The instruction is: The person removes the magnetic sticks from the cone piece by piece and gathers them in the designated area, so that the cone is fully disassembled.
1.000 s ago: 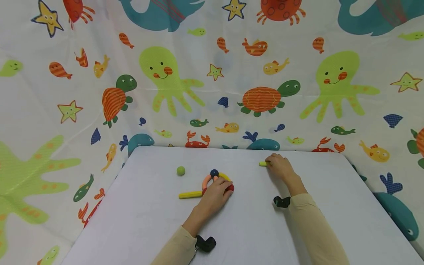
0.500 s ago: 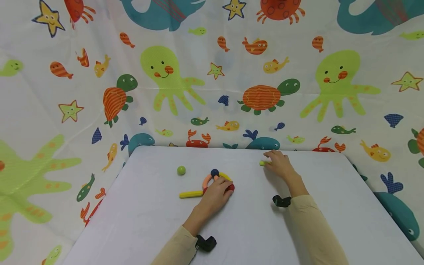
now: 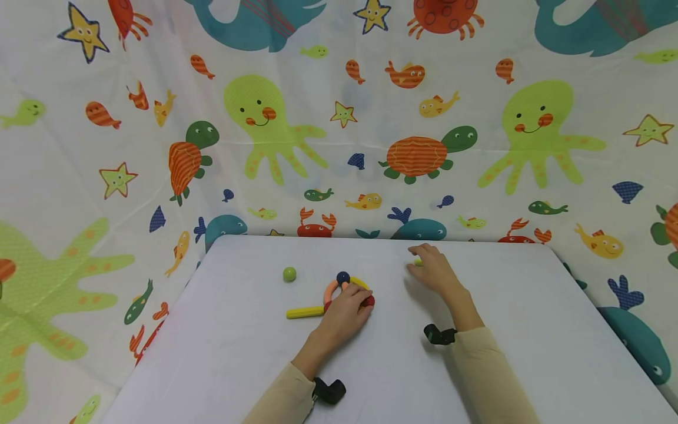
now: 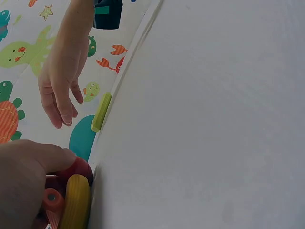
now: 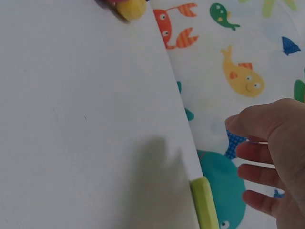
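Observation:
My left hand (image 3: 344, 312) grips a small toy assembly of balls and rods near the table's middle, its thumb on a red ball (image 4: 82, 168). Out from under it show a dark blue ball (image 3: 343, 277), a pink curved rod (image 3: 329, 290), a yellow curved rod (image 3: 359, 282) and a straight yellow rod (image 3: 304, 312) pointing left. Part of the assembly is hidden by the hand. Farther right, my right hand (image 3: 436, 274) hovers with relaxed fingers, holding nothing. A lime-green rod (image 5: 205, 202) lies on the table below it, mostly covered in the head view.
A green ball (image 3: 289, 274) rests on the white table (image 3: 222, 347), left of the assembly. Behind the table's far edge hangs a curtain (image 3: 339, 200) printed with sea animals. Each wrist carries a black camera mount (image 3: 329, 391).
My right hand has let go of the lime-green rod and moved slightly left, off it. The rod stays on the table. My left hand has kept its place on the assembly.

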Tool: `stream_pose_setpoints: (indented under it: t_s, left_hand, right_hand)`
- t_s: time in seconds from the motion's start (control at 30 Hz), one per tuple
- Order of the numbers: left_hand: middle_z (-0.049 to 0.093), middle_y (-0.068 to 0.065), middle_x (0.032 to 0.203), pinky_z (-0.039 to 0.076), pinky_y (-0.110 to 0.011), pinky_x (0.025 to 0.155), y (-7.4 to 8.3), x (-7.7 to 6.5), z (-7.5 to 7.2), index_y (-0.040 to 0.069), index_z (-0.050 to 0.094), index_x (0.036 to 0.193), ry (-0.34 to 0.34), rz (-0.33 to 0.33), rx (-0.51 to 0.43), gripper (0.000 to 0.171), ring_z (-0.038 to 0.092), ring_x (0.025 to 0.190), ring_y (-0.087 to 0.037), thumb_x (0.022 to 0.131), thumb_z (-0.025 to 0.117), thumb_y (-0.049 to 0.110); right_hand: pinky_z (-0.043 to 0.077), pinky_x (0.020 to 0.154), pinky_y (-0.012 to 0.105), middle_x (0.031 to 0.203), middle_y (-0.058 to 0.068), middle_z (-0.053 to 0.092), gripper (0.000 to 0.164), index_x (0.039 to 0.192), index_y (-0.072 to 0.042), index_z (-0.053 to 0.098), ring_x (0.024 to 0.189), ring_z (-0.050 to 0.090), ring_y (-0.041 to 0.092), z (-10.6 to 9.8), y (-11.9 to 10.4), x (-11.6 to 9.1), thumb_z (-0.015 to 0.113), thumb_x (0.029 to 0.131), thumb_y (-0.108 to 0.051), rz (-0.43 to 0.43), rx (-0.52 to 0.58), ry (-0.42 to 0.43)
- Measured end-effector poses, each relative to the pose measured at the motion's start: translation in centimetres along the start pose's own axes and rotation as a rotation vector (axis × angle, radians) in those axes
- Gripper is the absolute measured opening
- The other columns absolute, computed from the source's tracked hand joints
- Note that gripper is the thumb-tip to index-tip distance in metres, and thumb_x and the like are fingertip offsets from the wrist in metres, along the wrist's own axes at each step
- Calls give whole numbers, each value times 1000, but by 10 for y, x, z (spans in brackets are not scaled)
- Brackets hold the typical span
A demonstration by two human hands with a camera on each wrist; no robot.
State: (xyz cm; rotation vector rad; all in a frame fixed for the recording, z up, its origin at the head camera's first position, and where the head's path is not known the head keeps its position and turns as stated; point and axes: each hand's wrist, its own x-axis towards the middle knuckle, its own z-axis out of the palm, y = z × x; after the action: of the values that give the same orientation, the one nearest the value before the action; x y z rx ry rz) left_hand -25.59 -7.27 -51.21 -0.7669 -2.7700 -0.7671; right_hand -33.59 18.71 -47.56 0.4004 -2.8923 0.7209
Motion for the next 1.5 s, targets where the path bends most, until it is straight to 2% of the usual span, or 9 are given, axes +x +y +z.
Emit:
stream_pose_setpoints:
  t_s: [0.13, 0.37, 0.5, 0.63, 0.8, 0.93, 1.13, 1.3, 1.5]
  left_hand:
    - [64, -3, 125, 55, -29, 95, 1, 1, 0, 11, 66, 130, 7, -15, -17, 36, 62, 112, -14, 98, 65, 28]
    - [64, -2, 125, 55, -33, 96, 1, 5, -6, 9, 67, 128, 42, -35, -71, 36, 63, 113, -15, 99, 62, 29]
    - [64, -2, 126, 57, -29, 89, -2, 7, -12, 7, 67, 127, 76, -51, -112, 35, 61, 106, -14, 98, 64, 27]
    - [64, -2, 126, 57, -26, 85, -9, 7, -15, 9, 67, 127, 99, -76, -101, 35, 60, 97, -12, 98, 65, 27]
    - [65, -1, 122, 57, -30, 91, -18, 9, -18, 8, 68, 125, 171, -85, -83, 33, 65, 98, -14, 96, 67, 24]
    - [66, -3, 119, 56, -34, 96, -24, 10, -24, 6, 69, 122, 224, -98, -83, 30, 67, 106, -17, 96, 67, 20]
    - [66, -7, 121, 54, -39, 100, -32, 9, -33, 6, 69, 123, 219, -202, -84, 30, 67, 112, -23, 98, 64, 20]
    - [67, -11, 123, 52, -43, 101, -42, 9, -32, 5, 67, 126, 221, -247, -61, 31, 66, 117, -28, 97, 64, 18]
    - [68, -12, 122, 52, -44, 102, -49, 8, -28, 4, 66, 128, 188, -287, -54, 35, 65, 117, -29, 99, 63, 22]
  right_hand:
    - [44, 107, 55, 134, 19, 59, 46, 135, -1, 58, 125, 52, 37, 4, -12, -5, 65, 96, -25, 23, 29, -12]
    - [49, 103, 51, 129, 16, 62, 45, 133, -2, 59, 120, 56, 33, 13, -25, -12, 67, 95, -25, 4, 66, 11]
    - [50, 104, 49, 128, 14, 63, 45, 132, -4, 60, 120, 57, 31, 17, -31, -14, 68, 94, -26, 0, 82, 8]
    - [50, 104, 49, 128, 13, 63, 45, 132, -4, 61, 119, 58, 30, 22, -38, -17, 68, 94, -27, -11, 81, -7]
    - [49, 105, 48, 127, 12, 63, 45, 131, -4, 62, 119, 59, 28, 26, -48, -19, 69, 94, -28, -20, 87, -25]
    - [50, 104, 47, 127, 10, 63, 45, 131, -5, 62, 119, 58, 27, 28, -56, -21, 68, 94, -29, -22, 94, -47]
    - [50, 105, 46, 125, 8, 64, 45, 131, -6, 63, 121, 58, 26, 33, -68, -23, 69, 94, -32, -33, 83, -69]
    - [49, 106, 47, 124, 7, 65, 46, 129, -8, 64, 121, 58, 26, 40, -76, -24, 69, 93, -35, -51, 90, -77]
    - [50, 104, 46, 121, 6, 66, 49, 127, -8, 65, 118, 59, 25, 48, -81, -26, 70, 91, -41, -100, 81, -100]
